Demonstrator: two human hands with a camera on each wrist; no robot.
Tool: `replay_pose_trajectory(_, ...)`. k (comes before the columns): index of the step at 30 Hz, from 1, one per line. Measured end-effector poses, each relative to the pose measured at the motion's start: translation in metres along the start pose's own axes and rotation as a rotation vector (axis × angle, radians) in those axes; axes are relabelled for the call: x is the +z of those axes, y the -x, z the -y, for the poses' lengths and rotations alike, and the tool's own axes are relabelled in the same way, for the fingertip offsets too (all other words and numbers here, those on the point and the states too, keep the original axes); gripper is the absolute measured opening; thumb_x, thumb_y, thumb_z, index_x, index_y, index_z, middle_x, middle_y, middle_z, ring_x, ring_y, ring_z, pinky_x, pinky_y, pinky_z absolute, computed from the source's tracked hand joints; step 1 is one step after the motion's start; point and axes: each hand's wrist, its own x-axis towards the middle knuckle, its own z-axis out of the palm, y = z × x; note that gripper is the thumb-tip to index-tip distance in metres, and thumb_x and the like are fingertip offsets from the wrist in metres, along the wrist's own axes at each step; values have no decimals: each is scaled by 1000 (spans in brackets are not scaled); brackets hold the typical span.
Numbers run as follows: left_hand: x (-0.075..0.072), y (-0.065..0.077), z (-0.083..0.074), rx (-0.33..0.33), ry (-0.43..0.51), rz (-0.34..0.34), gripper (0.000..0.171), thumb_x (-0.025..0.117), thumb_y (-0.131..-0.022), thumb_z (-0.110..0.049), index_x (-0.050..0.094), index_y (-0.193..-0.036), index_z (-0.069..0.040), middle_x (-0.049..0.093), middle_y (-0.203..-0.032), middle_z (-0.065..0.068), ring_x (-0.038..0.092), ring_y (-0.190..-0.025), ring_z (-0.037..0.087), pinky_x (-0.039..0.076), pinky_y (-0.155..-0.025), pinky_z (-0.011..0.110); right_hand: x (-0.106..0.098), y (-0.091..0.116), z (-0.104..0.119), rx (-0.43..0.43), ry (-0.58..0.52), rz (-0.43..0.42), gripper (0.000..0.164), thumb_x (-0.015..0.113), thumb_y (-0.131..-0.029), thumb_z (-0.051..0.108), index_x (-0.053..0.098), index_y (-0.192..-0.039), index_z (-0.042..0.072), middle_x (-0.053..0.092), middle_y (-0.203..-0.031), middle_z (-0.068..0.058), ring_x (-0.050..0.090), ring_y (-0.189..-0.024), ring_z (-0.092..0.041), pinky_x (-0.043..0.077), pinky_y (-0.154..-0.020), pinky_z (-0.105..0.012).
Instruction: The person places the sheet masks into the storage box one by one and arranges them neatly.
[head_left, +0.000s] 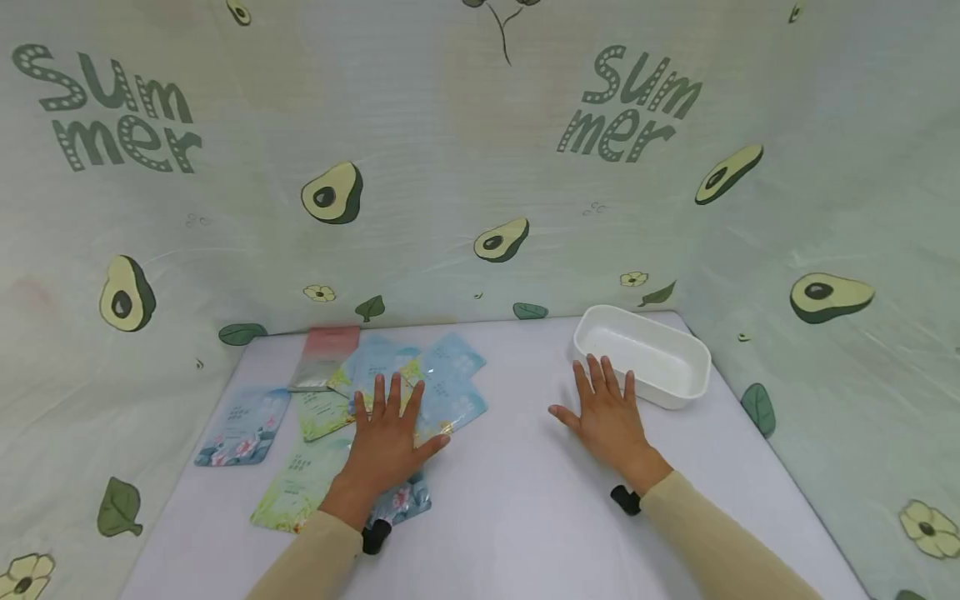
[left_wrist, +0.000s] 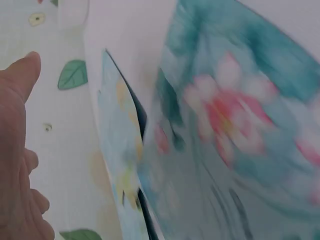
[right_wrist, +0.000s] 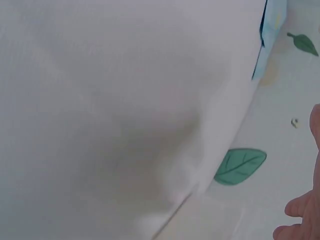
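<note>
My left hand (head_left: 386,446) is spread flat, fingers straight, over a loose pile of packets on the left side of the table. Beneath and around it lie light-blue packets (head_left: 450,392), green packets (head_left: 300,483) and a blue packet with pink flowers (head_left: 403,498), partly hidden by the hand. In the left wrist view the flowered packet (left_wrist: 225,115) fills the right side. My right hand (head_left: 611,421), fingers also spread, holds nothing; its fingertips overlap the near rim of a white rectangular tray (head_left: 652,387).
A pink-and-silver packet (head_left: 326,358) lies behind the pile, and another blue flowered packet (head_left: 242,427) sits apart at far left. The white table (head_left: 517,517) is bordered by a hanging cloth (head_left: 420,167) printed with avocados at the back and sides.
</note>
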Motion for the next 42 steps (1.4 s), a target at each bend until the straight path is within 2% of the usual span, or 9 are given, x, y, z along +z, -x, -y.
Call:
replay_pose_trajectory(3,4,-14,-16,35,2,10,98,55,-97,-75,25,-169,-16,12,-175,25,2,-162,49,3,-124,75,-7,-2,-23,35,-4,-19,97,52,-102,69,26,-165,0,21,-171,-29,12,-160,-49,5,-123,-76)
replay_pose_trajectory(7,10,-37,-42,75,-10,66,97,48,-99,-77,20,-170,-18,8,-176,23,-2,-163,44,2,-127,70,-20,-4,-61,109,1,-31,95,52,-104,64,25,-164,-4,20,-169,-33,13,-159,-53,5,-121,-78)
replay_pose_trajectory(14,23,-72,-88,138,-50,135,96,42,-100,-79,18,-171,-18,5,-176,19,-5,-164,37,2,-129,63,-34,-8,-128,244,-22,24,100,40,-106,68,16,-163,-11,11,-167,-41,8,-156,-60,6,-118,-81)
replay_pose_trajectory(17,32,-84,-104,169,-61,158,95,39,-100,-79,16,-171,-19,3,-177,18,-7,-164,35,1,-130,62,-32,-9,-148,305,-54,69,104,36,-107,70,13,-161,-15,8,-165,-45,7,-154,-62,7,-119,-80)
replay_pose_trajectory(21,42,-95,-123,198,-52,191,94,39,-101,-78,15,-171,-21,1,-177,16,-10,-164,33,-1,-130,60,-25,-6,-160,354,-121,110,106,33,-108,68,10,-156,-24,3,-161,-50,7,-151,-66,12,-120,-78)
replay_pose_trajectory(27,48,-103,-144,217,-60,207,92,41,-102,-76,15,-171,-20,4,-177,15,-7,-165,33,0,-131,58,-24,5,-152,366,-179,110,110,31,-108,69,5,-152,-29,-4,-158,-54,4,-148,-71,13,-119,-77)
replay_pose_trajectory(30,47,-102,-148,214,-63,217,92,40,-102,-76,16,-171,-20,4,-177,15,-6,-165,32,1,-131,57,-22,10,-136,339,-162,115,111,32,-107,70,9,-153,-28,-3,-157,-55,4,-148,-72,13,-119,-77)
replay_pose_trajectory(36,46,-99,-155,232,-78,241,93,34,-102,-78,13,-171,-20,1,-178,14,-8,-164,31,0,-132,56,-21,25,-98,275,-114,103,103,43,-107,65,22,-153,-25,7,-157,-55,5,-148,-72,13,-119,-77)
replay_pose_trajectory(42,45,-98,-158,243,-95,242,90,33,-104,-76,13,-171,-20,0,-178,14,-9,-164,31,0,-132,56,-18,35,-65,200,-102,92,96,48,-107,61,28,-155,-20,16,-162,-48,8,-153,-65,10,-122,-75)
